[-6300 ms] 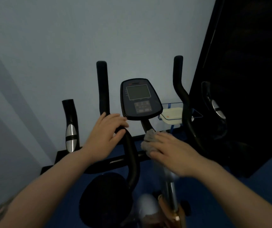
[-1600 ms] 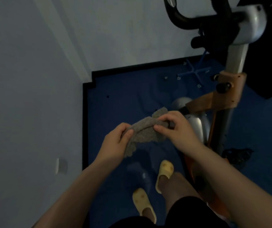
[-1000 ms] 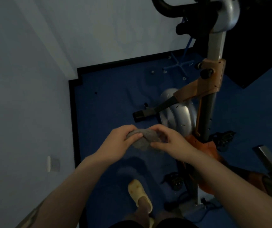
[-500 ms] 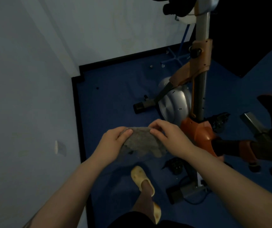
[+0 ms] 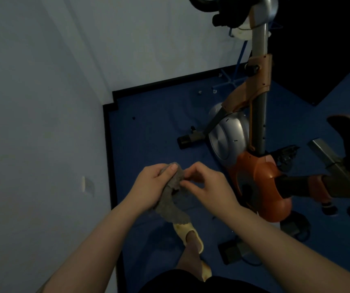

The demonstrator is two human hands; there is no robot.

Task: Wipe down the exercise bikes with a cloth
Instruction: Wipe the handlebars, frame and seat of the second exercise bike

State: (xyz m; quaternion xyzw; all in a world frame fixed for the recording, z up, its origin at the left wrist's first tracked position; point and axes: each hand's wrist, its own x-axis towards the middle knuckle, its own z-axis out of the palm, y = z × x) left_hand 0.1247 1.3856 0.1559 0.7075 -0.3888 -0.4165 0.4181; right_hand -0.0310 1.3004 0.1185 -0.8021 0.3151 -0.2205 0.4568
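I hold a grey cloth [image 5: 173, 203] in front of me, above the blue floor. My left hand [image 5: 152, 186] grips its upper part, and most of the cloth hangs below that hand. My right hand [image 5: 206, 187] pinches the cloth's top edge between thumb and fingers. The orange and silver exercise bike [image 5: 261, 172] stands to my right, with its grey upright post [image 5: 258, 98], silver flywheel cover [image 5: 227, 136] and black seat [image 5: 347, 125] at the right edge. Neither hand touches the bike.
A pale wall [image 5: 43, 123] runs along my left, with a black skirting strip [image 5: 108, 157] at the floor. My foot in a yellow slipper [image 5: 188, 234] stands on the blue floor [image 5: 148, 132]. The bike's black pedal [image 5: 286, 154] and base feet [image 5: 235, 251] lie low on the right.
The cloth was stretched between both hands half a second ago. Now my hands are close together, the cloth is bunched in my left hand and hangs down.
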